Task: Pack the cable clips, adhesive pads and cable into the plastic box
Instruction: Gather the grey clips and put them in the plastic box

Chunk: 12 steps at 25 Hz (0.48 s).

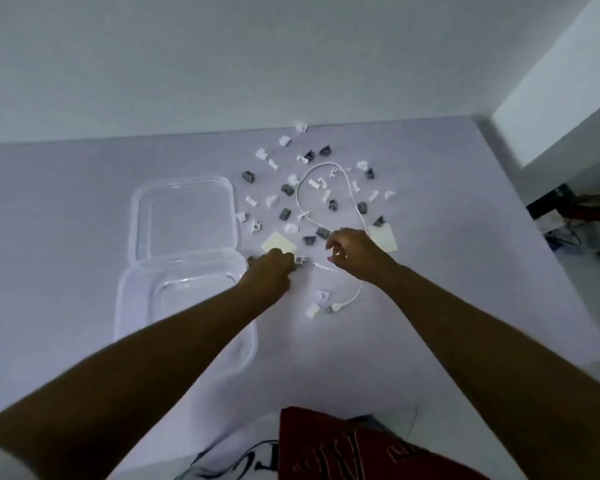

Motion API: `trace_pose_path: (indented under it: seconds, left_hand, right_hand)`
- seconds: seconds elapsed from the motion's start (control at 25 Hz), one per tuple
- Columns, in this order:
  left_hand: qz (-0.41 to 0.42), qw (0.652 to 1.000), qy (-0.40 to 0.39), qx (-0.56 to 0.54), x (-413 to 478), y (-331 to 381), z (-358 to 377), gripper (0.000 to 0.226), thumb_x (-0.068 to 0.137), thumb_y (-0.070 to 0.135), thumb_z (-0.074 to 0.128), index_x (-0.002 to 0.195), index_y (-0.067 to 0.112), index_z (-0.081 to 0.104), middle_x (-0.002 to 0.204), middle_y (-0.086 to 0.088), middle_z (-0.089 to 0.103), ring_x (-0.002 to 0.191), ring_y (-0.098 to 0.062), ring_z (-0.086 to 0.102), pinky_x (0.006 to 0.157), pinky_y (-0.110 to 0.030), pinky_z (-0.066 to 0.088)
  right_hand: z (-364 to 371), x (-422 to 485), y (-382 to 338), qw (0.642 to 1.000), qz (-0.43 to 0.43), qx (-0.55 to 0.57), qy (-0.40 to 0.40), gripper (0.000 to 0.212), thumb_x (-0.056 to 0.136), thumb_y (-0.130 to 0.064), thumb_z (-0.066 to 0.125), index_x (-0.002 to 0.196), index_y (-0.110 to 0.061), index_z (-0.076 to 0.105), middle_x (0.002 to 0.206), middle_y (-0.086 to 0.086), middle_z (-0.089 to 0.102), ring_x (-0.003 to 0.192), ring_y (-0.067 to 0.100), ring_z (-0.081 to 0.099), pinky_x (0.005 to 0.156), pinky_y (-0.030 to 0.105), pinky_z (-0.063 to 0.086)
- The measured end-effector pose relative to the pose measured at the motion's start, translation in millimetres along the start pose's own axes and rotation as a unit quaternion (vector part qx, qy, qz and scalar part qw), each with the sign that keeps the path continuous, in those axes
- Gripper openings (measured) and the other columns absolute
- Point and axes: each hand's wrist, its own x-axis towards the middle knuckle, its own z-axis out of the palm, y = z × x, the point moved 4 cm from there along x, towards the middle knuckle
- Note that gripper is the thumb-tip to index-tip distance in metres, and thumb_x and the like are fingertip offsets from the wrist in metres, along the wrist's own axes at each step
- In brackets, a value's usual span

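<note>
A clear plastic box (137, 306) stands open on the left, its hinged lid (184, 216) lying flat behind it. Several white cable clips (284, 141) and grey cable clips (248, 177) are scattered over the table's middle. A white USB cable (300, 197) loops among them, its plug (332, 309) near me. Two cream adhesive pads (277, 242) (385, 237) lie flat. My left hand (271, 270) is knuckles up beside the box, fingers curled round a white ring clip (299, 260). My right hand (354, 252) hovers over the cable, fingers curled, a small pale piece pinched between them.
The pale table (84, 202) meets a white wall at the back. Its right edge drops to a floor with dark clutter (575, 216). Two more white clips (323, 295) (313, 310) lie near the plug. Red cloth (343, 445) covers my lap at the bottom.
</note>
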Motion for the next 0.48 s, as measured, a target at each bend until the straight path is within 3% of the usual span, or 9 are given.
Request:
trace_pose_path:
  seconds: [0.2,0.36,0.48]
  left_hand:
    - [-0.112,0.994,-0.002,-0.018,4,1,46,0.034,0.094,0.01,0.056,0.128,0.006,0.049,0.123,-0.015,0.055,0.108,-0.029,0.06,0.089,-0.036,0.054]
    - [-0.202,0.975,0.03,-0.085,14,-12,55,0.031,0.096,0.017,0.055,0.125,0.01,0.047,0.119,-0.012,0.053,0.103,-0.028,0.059,0.083,-0.035,0.052]
    - [-0.215,0.969,0.063,-0.1,23,-16,58,0.029,0.098,0.021,0.051,0.124,0.012,0.047,0.116,-0.01,0.054,0.098,-0.026,0.06,0.078,-0.032,0.052]
  right_hand:
    - [48,27,3,0.996,-0.074,0.011,-0.046,0.029,0.084,-0.011,0.069,0.112,-0.01,0.06,0.109,0.01,0.059,0.087,0.015,0.059,0.079,0.035,0.055]
    - [73,52,2,0.99,-0.121,-0.025,-0.075,0.036,0.083,-0.014,0.071,0.116,-0.013,0.057,0.116,0.008,0.053,0.1,0.024,0.058,0.083,0.04,0.053]
    - [84,66,-2,0.985,-0.152,-0.057,-0.066,0.032,0.082,-0.018,0.072,0.112,-0.012,0.062,0.115,0.01,0.055,0.105,0.027,0.055,0.088,0.039,0.05]
